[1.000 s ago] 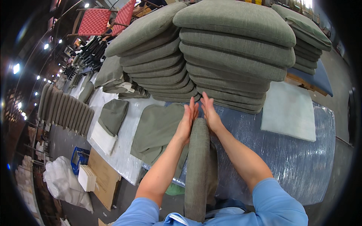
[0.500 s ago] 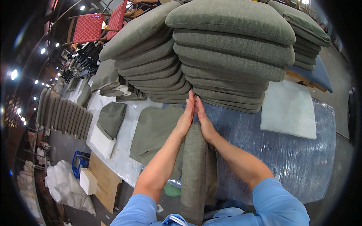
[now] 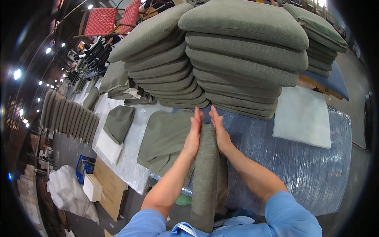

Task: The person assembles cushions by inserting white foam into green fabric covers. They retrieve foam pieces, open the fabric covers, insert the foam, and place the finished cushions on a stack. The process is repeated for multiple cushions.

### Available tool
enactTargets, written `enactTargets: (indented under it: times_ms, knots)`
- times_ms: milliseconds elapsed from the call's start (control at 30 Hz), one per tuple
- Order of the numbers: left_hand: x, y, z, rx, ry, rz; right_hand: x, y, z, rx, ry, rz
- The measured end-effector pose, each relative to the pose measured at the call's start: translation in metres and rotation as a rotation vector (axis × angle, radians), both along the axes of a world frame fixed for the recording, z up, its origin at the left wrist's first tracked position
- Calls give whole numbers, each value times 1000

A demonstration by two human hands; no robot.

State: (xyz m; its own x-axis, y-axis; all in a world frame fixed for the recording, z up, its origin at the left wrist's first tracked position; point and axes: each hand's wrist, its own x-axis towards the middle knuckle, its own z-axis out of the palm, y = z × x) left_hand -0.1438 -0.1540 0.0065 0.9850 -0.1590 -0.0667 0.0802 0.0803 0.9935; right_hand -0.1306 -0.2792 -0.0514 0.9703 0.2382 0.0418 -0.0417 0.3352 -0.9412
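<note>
A grey-green fabric seat cushion [image 3: 204, 173] stands on its edge in front of my body, its narrow side upward. My left hand [image 3: 193, 136] lies along the left side of its far end, flat and with fingers stretched out. On the right side is my right hand [image 3: 221, 134], also flat, its fingers pointing away past the cushion's end. The palms face each other with a gap between the fingertips. Whether both palms press on the fabric I cannot tell. To the left, a loose grey-green fabric piece [image 3: 164, 138] is spread on the table.
A tall stack of cushions [image 3: 241, 59] rises beyond my hands, with a leaning stack [image 3: 162, 73] beside it. A white padding sheet [image 3: 302, 116] lies on the plastic-wrapped blue table [image 3: 284, 170]. Lower left are a cardboard sheet [image 3: 108, 189] and a white plastic bag [image 3: 69, 189].
My hands have moved apart from fingertips nearly together beyond the cushion and drawn back slightly toward me. The cushion still stands on edge; the view has shifted slightly.
</note>
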Motion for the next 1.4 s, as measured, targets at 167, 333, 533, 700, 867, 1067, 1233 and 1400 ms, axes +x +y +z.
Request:
enactTargets:
  times_ms: [167,333,533,700,867,1067,1233,1400]
  knots:
    - [-20,5,11,173,-14,-21,-34,23,12,-75,-104,-159]
    - [-17,1,14,277,-82,46,-37,12,11,-146,-147,-105]
    - [-73,11,7,111,-35,34,-94,10,26,-235,-214,-122]
    - [-67,3,19,315,-107,31,-94,19,19,-280,-273,-187]
    - [-79,5,29,166,-75,69,-97,5,32,-209,-180,-54]
    - [-161,-2,20,315,-190,41,-149,1,28,-155,-240,-113]
    - [-173,4,23,336,-129,63,-149,1,34,-228,-175,-65]
    - [-254,-1,24,291,-21,57,-184,4,19,42,-79,-65]
